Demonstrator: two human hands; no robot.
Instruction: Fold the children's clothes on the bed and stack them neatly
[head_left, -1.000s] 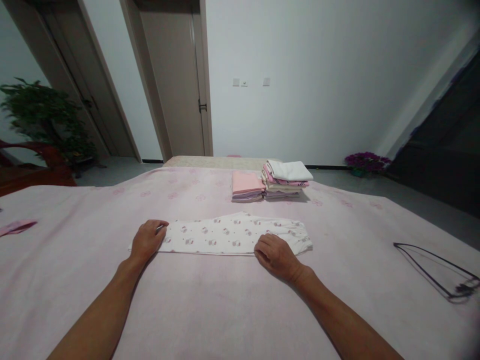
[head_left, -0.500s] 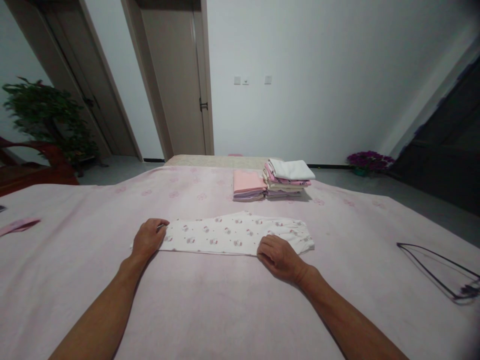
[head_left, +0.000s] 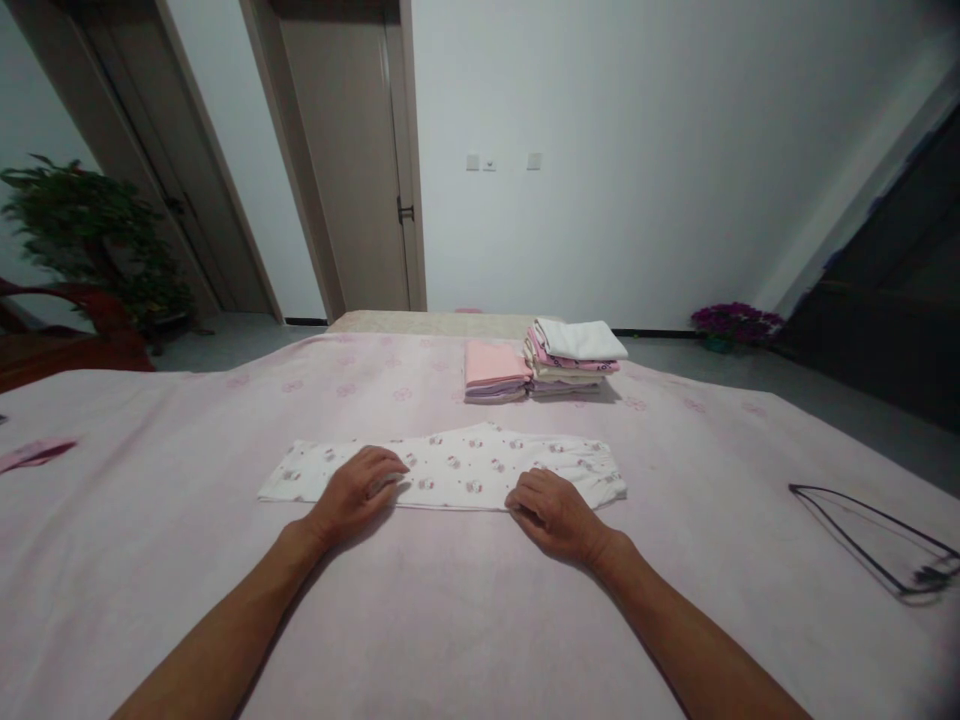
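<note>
A pair of white pants (head_left: pixel 451 466) with a small grey and red print lies flat, folded lengthwise, across the pink bedspread. Its gathered waist end is on the right and the leg end reaches left. My left hand (head_left: pixel 365 488) rests over the left half of the pants, fingers stretched out and thumb apart. Near the waist, my right hand (head_left: pixel 553 512) has its fingers curled at the near edge of the cloth, with the thumb beneath partly hidden.
Beyond the pants stand two stacks of folded clothes, a lower one with a pink top (head_left: pixel 496 362) and a taller one with a white top (head_left: pixel 581 340). A black hanger (head_left: pixel 847 530) lies at the right. Pink cloth (head_left: pixel 36 455) lies at the left edge of the bedspread (head_left: pixel 450 620).
My left hand has moved right from near the leg end towards the middle of the pants, and its fingers have opened. My right hand stays almost in place.
</note>
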